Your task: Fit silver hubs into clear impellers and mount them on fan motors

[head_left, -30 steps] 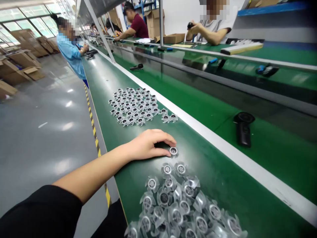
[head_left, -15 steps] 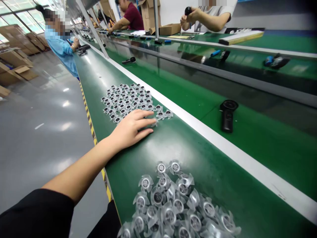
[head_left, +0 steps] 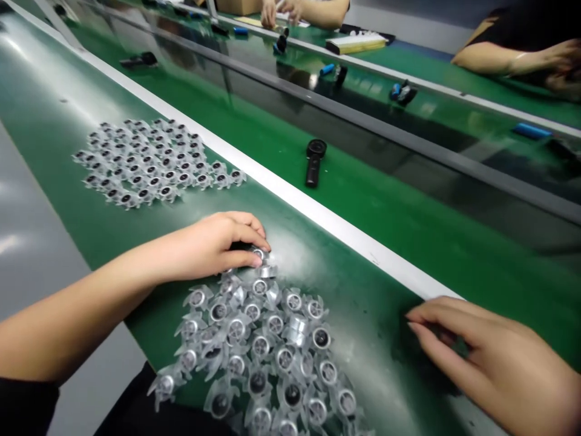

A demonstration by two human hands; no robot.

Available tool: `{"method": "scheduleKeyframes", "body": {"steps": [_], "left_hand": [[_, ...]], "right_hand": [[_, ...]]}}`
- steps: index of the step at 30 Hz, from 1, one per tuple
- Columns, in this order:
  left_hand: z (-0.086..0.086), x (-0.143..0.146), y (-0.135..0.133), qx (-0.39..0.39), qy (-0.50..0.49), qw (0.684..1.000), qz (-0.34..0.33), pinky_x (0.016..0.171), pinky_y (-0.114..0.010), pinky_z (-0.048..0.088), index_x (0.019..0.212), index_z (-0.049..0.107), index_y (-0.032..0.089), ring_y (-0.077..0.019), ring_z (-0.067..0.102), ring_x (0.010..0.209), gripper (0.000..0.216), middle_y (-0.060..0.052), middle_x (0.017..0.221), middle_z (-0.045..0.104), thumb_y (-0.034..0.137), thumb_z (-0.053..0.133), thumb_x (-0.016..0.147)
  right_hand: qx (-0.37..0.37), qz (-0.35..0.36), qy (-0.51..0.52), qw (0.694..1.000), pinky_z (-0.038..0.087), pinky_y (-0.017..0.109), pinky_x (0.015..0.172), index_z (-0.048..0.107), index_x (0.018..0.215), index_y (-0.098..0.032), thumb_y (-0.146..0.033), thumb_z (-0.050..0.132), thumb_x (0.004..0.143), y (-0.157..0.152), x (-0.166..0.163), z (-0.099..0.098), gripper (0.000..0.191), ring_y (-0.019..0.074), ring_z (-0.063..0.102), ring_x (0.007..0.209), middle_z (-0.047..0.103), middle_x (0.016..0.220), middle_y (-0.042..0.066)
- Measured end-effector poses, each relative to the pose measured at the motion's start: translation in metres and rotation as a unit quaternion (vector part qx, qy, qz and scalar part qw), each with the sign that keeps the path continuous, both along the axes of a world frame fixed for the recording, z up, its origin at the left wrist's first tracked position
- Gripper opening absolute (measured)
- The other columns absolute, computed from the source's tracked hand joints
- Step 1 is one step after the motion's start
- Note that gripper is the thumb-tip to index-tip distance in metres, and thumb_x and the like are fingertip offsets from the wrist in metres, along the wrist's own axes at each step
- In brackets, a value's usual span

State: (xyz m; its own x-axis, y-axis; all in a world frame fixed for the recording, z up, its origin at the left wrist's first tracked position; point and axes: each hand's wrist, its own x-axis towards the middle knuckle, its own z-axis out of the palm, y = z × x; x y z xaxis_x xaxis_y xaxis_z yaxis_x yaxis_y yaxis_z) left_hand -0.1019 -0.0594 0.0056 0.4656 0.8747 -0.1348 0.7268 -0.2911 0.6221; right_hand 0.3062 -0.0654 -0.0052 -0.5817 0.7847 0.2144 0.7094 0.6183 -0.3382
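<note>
Beyond my left hand (head_left: 222, 242), pinching one fan wheel (head_left: 259, 255), laid-out wheels (head_left: 154, 181) look done; nearer, a heap (head_left: 261, 346) remains; right hand (head_left: 503, 357), slightly parted, looks empty.

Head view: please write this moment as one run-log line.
left hand: pinches bladed wheel | right hand: no item visible | wheel pile: nearer camera | wheel group: beyond left hand

The left hand (head_left: 227, 242) partly hides a fan wheel (head_left: 258, 255); the bottom edge crops the near heap (head_left: 260, 346).
</note>
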Motion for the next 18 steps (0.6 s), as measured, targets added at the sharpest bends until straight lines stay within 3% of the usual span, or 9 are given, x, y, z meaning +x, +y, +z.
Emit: {"method": "scheduleKeyframes", "body": {"steps": [4,7,10,14,18], "left_hand": [[-0.002,0.022,0.02,0.07,-0.039,0.996,-0.032,0.091,-0.028,0.053,0.095,0.075,0.021,-0.0165,0.07,0.097,0.01,-0.003,0.106,0.073,0.025,0.067,0.091],[-0.005,0.045,0.031,0.144,-0.059,0.985,-0.072,0.084,-0.026,0.053,0.082,0.071,0.018,-0.0153,0.069,0.09,0.011,-0.004,0.097,0.073,0.015,0.064,0.09],[-0.011,0.057,0.036,0.211,-0.047,0.972,-0.089,0.081,-0.027,0.053,0.081,0.07,0.018,-0.0165,0.068,0.092,0.016,-0.004,0.097,0.072,0.009,0.059,0.088],[-0.015,0.052,0.038,0.177,-0.065,0.973,-0.132,0.087,-0.029,0.053,0.081,0.072,0.021,-0.0178,0.067,0.097,0.017,-0.002,0.099,0.074,0.008,0.062,0.083],[-0.017,0.04,0.04,0.11,-0.149,0.976,-0.113,0.093,-0.029,0.053,0.102,0.074,0.019,-0.0181,0.068,0.102,0.019,-0.006,0.111,0.072,0.019,0.075,0.083]], "right_hand": [[-0.055,0.046,-0.041,0.997,0.057,0.026,0.059,0.067,0.092,-0.027,-0.033,0.054,0.099,-0.006,-0.023,0.001,0.017,0.0153,0.071,0.07,0.072,0.086,0.0],[-0.035,0.039,-0.054,0.997,0.057,0.03,0.064,0.066,0.096,-0.024,-0.028,0.053,0.1,-0.013,-0.037,-0.005,0.015,0.0177,0.071,0.075,0.071,0.091,0.002],[0.016,0.059,-0.083,0.995,0.053,0.032,0.057,0.066,0.098,-0.021,-0.023,0.049,0.101,-0.021,-0.047,-0.008,0.017,0.0196,0.071,0.072,0.07,0.091,0.004],[0.117,0.075,-0.15,0.979,0.045,0.035,0.047,0.064,0.092,-0.016,-0.01,0.042,0.094,-0.032,-0.061,-0.003,0.023,0.0216,0.065,0.059,0.065,0.08,0.007],[0.126,0.047,-0.227,0.965,0.041,0.035,0.047,0.055,0.078,-0.021,-0.007,0.038,0.09,-0.037,-0.072,-0.001,0.025,0.0215,0.058,0.053,0.054,0.069,0.004]]}}
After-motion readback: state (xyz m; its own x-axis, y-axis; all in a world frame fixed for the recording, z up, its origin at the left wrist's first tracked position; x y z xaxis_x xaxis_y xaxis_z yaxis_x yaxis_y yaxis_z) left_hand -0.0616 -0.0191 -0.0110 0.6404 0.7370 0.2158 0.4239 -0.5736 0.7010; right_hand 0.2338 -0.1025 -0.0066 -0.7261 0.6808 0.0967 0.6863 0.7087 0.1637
